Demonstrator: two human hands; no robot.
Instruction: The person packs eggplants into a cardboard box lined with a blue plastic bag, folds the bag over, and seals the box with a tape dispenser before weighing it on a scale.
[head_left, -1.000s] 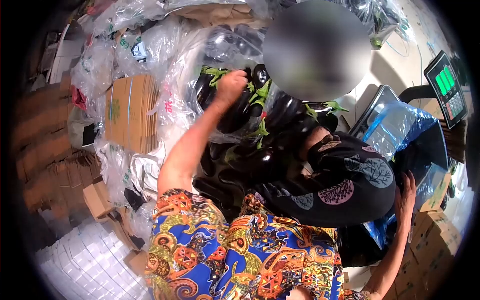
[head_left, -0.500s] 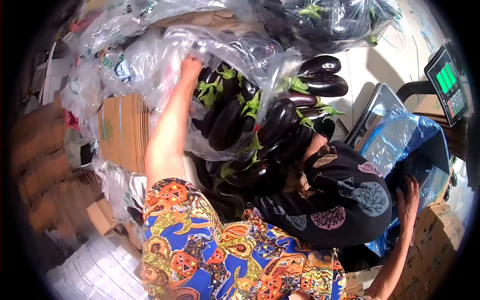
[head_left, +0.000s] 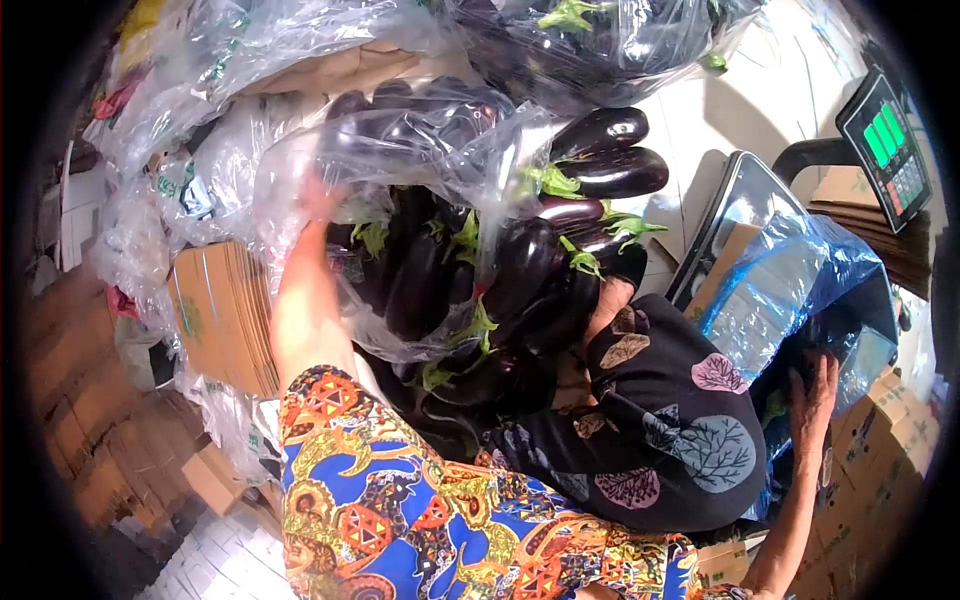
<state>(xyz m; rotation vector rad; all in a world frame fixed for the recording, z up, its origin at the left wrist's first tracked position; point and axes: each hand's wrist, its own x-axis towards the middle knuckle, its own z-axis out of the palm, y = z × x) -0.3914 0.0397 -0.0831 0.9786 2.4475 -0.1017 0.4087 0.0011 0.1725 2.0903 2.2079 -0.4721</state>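
Observation:
My left hand [head_left: 318, 198] is blurred, behind clear plastic at the left edge of a large clear plastic bag [head_left: 400, 345], and appears closed on its film. Inside the bag's mouth lie several dark purple eggplants [head_left: 415, 285] with green caps. At the right, my right hand [head_left: 815, 395] rests with fingers extended and thumb apart against the dark inside of a blue plastic bag [head_left: 770, 270]. A bit of green shows beside that thumb. More loose eggplants [head_left: 610, 172] lie to the right of the clear bag.
A scale platform [head_left: 735, 190] with a lit display [head_left: 885, 140] stands at the right, beside the blue bag. Flattened cardboard [head_left: 220, 310] and crumpled plastic lie on the left. Another bag of eggplants [head_left: 620, 45] sits at the back. My bent knee [head_left: 680, 430] is between the hands.
My left hand has moved left and down, drawing the clear bag's edge with it. My right hand stays at the blue bag. The whole view has shifted slightly.

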